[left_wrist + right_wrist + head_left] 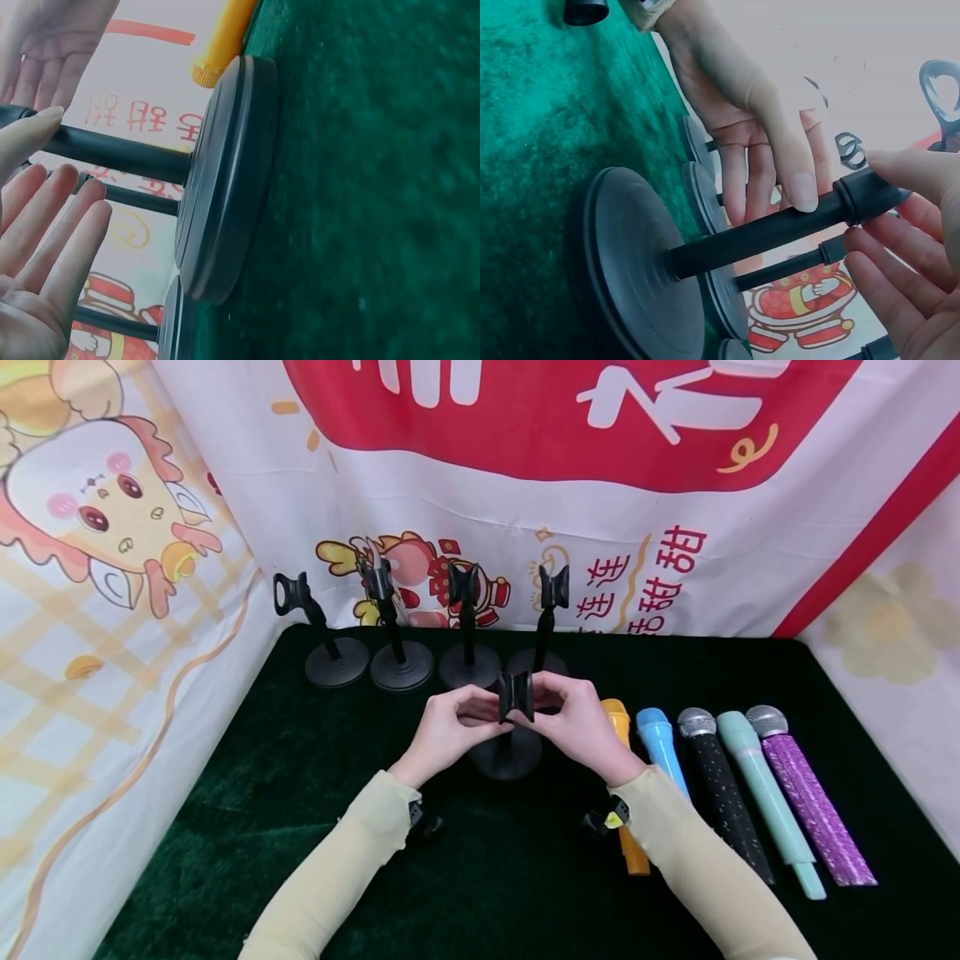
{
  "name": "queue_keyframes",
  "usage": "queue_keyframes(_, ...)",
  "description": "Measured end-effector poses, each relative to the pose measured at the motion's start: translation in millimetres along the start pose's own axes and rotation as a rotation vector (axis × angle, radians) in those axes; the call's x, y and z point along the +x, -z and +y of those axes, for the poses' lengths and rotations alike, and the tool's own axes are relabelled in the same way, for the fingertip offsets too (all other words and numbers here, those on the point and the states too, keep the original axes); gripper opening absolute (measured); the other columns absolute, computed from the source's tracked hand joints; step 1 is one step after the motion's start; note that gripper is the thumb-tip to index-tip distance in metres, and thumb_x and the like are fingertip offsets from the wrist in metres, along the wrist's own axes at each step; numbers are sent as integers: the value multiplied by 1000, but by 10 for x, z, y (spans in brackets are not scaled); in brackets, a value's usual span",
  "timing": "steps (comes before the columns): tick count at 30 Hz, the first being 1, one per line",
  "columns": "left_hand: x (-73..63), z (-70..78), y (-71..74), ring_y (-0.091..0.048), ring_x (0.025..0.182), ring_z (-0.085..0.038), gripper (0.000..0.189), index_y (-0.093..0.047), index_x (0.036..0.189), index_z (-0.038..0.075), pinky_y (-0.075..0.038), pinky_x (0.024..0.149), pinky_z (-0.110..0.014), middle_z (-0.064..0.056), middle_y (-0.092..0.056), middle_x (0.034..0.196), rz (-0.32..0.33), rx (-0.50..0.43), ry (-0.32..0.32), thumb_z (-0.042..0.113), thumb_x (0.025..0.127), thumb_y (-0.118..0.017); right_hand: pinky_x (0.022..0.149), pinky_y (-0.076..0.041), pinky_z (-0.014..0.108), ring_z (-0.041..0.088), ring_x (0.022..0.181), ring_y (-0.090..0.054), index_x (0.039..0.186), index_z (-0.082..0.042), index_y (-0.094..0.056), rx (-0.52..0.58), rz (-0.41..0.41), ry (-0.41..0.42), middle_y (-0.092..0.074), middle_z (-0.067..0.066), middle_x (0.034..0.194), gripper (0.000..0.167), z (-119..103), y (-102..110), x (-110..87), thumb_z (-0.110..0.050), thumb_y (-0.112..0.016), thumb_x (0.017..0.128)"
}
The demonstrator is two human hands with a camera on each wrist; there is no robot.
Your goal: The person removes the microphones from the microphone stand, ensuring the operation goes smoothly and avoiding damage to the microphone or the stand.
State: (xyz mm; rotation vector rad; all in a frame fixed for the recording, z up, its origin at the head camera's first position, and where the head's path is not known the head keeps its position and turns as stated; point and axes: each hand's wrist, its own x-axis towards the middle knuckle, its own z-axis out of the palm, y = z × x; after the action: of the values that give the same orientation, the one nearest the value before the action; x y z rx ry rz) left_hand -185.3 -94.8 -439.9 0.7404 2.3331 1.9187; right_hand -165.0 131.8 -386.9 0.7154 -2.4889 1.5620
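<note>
A black microphone stand (pixel 516 697) with a round base is upright on the dark green cloth in the middle of the head view, its clip at the top between both hands. My left hand (pixel 450 727) pinches its pole just below the clip; the thumb lies along the pole in the right wrist view. With thumb and fingers, my right hand (pixel 922 247) grips the clip end. Behind them stand several more black microphone stands in a row, among them the leftmost stand (pixel 336 662) and the one partly hidden behind the right hand (pixel 577 722).
To the right lie several microphones side by side: yellow (pixel 617 718), blue (pixel 660 743), black (pixel 720 777), mint green (pixel 772 793) and glittery purple (pixel 817 802). The right forearm partly covers the yellow and blue ones. Printed cloth walls (pixel 525 518) rise at the back and sides.
</note>
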Motion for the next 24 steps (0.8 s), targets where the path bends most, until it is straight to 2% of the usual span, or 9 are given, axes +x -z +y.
queue_keyframes(5,-21,-6,54,-71,101,-15,32,-71,116,25,-58,87,-32,5,-72,114,-6,26,22,27,87,-84,85,-59,34,12,91,-70,110,-15,-73,2,-12,-25,-73,-5,99,20,21,-34,14,-16,-80,91)
queue_keyframes(12,-44,-42,119,-63,118,-9,49,-67,132,28,-51,101,-34,13,-66,129,-6,145,30,23,87,-85,88,-58,35,13,97,-70,116,-13,-72,6,85,-14,-73,-3,103,25,34,71,20,-18,-78,93)
queue_keyframes(15,-54,-45,159,-59,122,-6,51,-65,134,33,-47,105,-38,16,-64,132,7,182,30,29,87,-84,89,-58,36,14,98,-70,118,-13,-73,21,146,-59,-73,-2,107,25,5,192,26,-17,-77,94)
queue_keyframes(18,-69,-43,206,-56,124,-3,50,-64,134,39,-45,108,-39,19,-62,134,28,226,31,41,88,-82,88,-57,33,14,96,-69,118,-13,-73,7,200,-114,-74,0,110,25,-34,326,21,-16,-78,93)
queue_keyframes(22,-92,-46,262,-54,126,-1,51,-63,135,41,-43,109,-40,22,-60,134,40,250,40,55,88,-76,80,-56,26,15,91,-67,117,-14,-74,-52,282,-148,-74,1,109,26,-39,518,5,-18,-80,92)
queue_keyframes(24,-103,-47,282,-54,126,-1,51,-62,135,40,-43,109,-40,22,-60,135,39,250,43,56,88,-75,77,-55,23,15,87,-67,116,-14,-75,-80,334,-157,-75,2,106,26,-28,621,-11,-21,-81,91)
